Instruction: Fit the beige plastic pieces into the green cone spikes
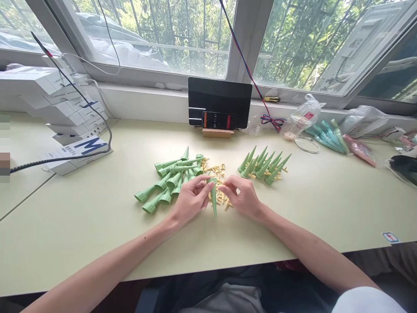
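My left hand (193, 198) is closed around the wide end of a green plant watering spike (213, 201), whose pointed tip hangs toward me. Close beside it, my right hand (241, 195) is in a pinch at the spike's collar; whatever lies between its fingertips is too small to make out. Under and behind both hands spreads a heap of small yellow valve pieces (224, 201). To the left lies a loose pile of green spikes (166, 184). On the right, several green spikes (262, 166) stand upright in rows, with yellow pieces sticking out of their sides.
A tablet (220, 98) leans by the window, with a phone (219, 121) showing a timer before it. White boxes (73, 106) are stacked at left, where a black cable (109, 143) arches over the table. Plastic bags (302, 116) and bagged coloured items (329, 135) line the back right.
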`<state>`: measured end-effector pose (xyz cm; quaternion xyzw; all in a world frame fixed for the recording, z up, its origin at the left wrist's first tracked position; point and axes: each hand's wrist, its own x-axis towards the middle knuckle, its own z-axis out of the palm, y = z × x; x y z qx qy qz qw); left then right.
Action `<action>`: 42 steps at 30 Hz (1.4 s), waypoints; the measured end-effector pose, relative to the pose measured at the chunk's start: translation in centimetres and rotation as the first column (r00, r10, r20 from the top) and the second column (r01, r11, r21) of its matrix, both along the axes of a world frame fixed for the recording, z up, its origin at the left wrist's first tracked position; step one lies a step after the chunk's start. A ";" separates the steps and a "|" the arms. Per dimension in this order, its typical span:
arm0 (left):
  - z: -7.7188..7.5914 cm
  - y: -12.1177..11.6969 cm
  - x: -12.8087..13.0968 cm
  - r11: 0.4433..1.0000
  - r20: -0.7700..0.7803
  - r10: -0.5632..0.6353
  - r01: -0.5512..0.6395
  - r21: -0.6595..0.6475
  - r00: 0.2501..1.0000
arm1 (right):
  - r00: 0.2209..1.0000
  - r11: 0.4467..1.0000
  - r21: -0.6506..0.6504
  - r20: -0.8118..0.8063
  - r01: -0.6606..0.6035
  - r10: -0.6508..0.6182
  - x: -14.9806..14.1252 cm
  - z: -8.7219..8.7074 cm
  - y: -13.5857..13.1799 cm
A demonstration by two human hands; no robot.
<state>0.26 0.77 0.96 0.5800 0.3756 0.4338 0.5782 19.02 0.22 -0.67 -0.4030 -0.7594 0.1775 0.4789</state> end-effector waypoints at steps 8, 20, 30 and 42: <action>-0.9 -0.1 -0.3 0.990 -0.092 -0.027 0.039 0.138 0.995 | 0.996 0.998 0.031 0.075 0.052 -0.054 -0.2 0.2 -0.1; -0.4 -0.2 -0.4 0.964 -0.176 -0.057 0.100 0.248 0.983 | 0.997 0.998 -0.020 0.056 0.053 -0.052 -0.4 0.1 -0.1; 1.3 -0.3 0.1 1.000 -0.005 -0.005 0.005 -0.008 1.000 | 0.997 1.000 -0.011 -0.066 0.029 -0.030 -0.1 0.5 -0.5; 1.0 0.2 -0.2 0.994 0.017 0.007 -0.005 -0.107 1.000 | 0.999 0.996 0.085 0.018 -0.035 0.033 0.2 0.2 -0.2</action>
